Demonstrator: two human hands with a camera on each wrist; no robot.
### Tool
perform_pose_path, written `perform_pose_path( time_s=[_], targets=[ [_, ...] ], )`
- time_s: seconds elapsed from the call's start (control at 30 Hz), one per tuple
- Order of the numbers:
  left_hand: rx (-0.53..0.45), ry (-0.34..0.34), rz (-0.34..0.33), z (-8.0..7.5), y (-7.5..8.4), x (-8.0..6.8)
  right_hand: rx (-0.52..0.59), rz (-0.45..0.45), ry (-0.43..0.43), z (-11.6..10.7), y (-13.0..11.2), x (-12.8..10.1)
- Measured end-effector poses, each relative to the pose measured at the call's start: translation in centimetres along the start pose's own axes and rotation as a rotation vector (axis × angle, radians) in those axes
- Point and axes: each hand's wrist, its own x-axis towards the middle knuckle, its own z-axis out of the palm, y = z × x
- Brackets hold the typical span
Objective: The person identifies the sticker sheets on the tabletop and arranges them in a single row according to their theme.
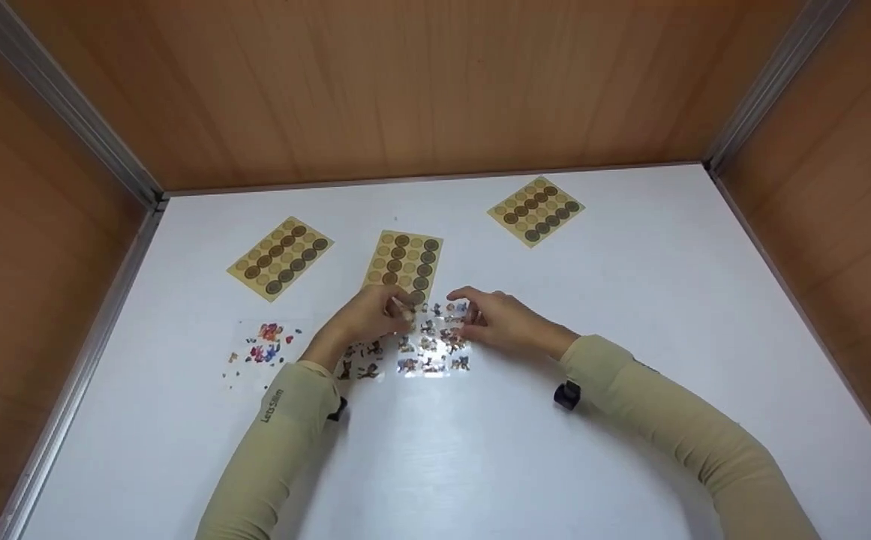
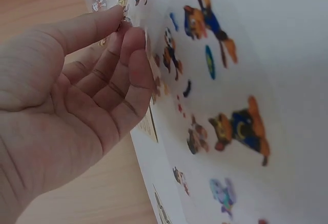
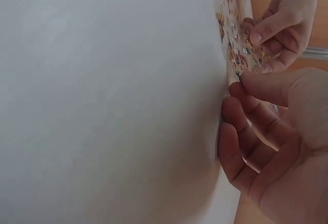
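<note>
A clear sheet of small cartoon-dog stickers (image 1: 428,345) is held between both hands over the white table. My left hand (image 1: 369,315) pinches its left edge between thumb and fingers, as the left wrist view also shows. At the opposite edge, my right hand (image 1: 509,322) pinches the sheet with thumb and index finger. In the right wrist view the sticker sheet (image 3: 237,55) looks tilted, and the other fingers curl near the tabletop. Another clear dog-sticker sheet (image 2: 241,126) lies on the table beside the left hand, partly hidden by that hand in the head view.
Farther left lies a clear sheet with colourful stickers (image 1: 264,352). Three tan sheets with round brown stickers lie toward the back: a left one (image 1: 281,259), a middle one (image 1: 397,255) partly behind the left hand, and a right one (image 1: 536,212). Wooden panels (image 1: 420,90) border the table.
</note>
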Motion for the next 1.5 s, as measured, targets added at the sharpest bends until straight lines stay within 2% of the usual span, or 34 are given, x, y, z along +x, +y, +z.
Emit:
perform_pose_path(
  time_s=[0.17,0.33,0.43,0.6,0.8,1.03,1.3,1.5],
  targets=[
    [0.028,0.012,-0.029,0.0,-0.8,-0.3,-0.110,0.003,-0.008,0.5,-0.3,0.5],
    [0.030,0.011,-0.082,0.1,-1.3,-0.6,-0.165,0.014,-0.056,0.6,-0.5,0.8],
    [0.027,0.012,-0.085,0.1,-1.5,-0.7,-0.192,0.019,-0.092,0.7,-0.5,1.0],
    [0.006,0.001,-0.063,0.2,-1.8,-0.9,-0.186,0.043,-0.130,0.9,-0.6,1.2],
    [-0.018,0.000,-0.069,0.2,-2.2,-1.4,-0.181,0.048,-0.161,1.1,-0.7,1.5],
    [-0.052,0.020,-0.049,0.2,-2.2,-1.4,-0.179,0.053,-0.146,0.8,-0.8,1.4],
    [0.007,0.020,-0.063,0.2,-2.4,-1.9,-0.202,0.057,-0.153,1.0,-0.7,1.4],
    [-0.018,0.014,-0.057,0.4,-2.3,-1.9,-0.196,0.053,-0.142,0.9,-0.7,1.1]
  ],
)
